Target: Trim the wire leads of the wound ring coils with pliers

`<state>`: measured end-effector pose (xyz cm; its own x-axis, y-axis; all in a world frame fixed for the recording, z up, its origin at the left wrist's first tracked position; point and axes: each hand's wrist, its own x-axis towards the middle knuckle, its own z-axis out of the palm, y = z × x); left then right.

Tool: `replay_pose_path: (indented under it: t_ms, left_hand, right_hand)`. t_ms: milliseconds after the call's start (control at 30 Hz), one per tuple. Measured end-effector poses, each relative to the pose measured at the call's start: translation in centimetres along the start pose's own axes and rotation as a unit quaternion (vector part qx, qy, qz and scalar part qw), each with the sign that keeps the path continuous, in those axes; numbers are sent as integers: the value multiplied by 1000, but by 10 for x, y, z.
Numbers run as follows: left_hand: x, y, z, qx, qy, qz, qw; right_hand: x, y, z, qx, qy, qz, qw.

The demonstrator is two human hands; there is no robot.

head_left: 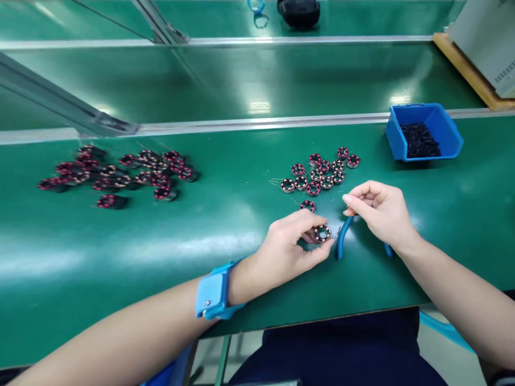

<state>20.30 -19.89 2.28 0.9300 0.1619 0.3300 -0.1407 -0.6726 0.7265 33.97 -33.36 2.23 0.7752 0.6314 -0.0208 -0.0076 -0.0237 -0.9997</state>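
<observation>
Between the thumb and fingers of my left hand [292, 241] is a small ring-shaped wound stator [322, 234], its round face tilted up toward me. My right hand [380, 212] is pinched closed just right of it; whatever sits at its fingertips is too small to make out. Beneath the right hand lies a blue-handled hand tool [342, 241], its head hidden by the hand. A loose group of similar stators [317, 175], with pink or tan windings and thin wire ends, lies beyond my hands. One pink stator [308, 206] rests just past my left fingers.
A larger cluster of stators [108, 171] lies at the left. At the back right stands a blue bin [450, 145] of small black pieces [420, 140]. A metal rail [257, 123] runs along the back of the green table [181, 289]. A blue wrist strap [217, 292] circles my left wrist.
</observation>
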Motion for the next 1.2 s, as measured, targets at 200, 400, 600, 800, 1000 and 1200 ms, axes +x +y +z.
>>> replay_pose_path:
  t_ms: [200,400,600,800,1000,1200]
  left_hand:
    - [8,-2,-1,9,-25,2,1000]
    - [8,1,-2,19,-44,-2,999]
    - [7,-1,0,23,-47,1,999]
    - [6,-3,1,29,-49,8,998]
    - [6,-2,1,18,-54,10,998]
    - [5,-2,0,18,-41,19,999]
  right_hand:
    - [-10,-3,3,-102,-21,-52,993]
    - [-12,-2,4,-143,-22,-82,986]
    - [-13,-2,5,-173,-24,-112,978]
    - [-15,-3,8,-203,-33,-141,968]
    - [-15,-4,9,-231,-53,-171,956]
    - [-14,-16,-11,-293,-135,-235,917]
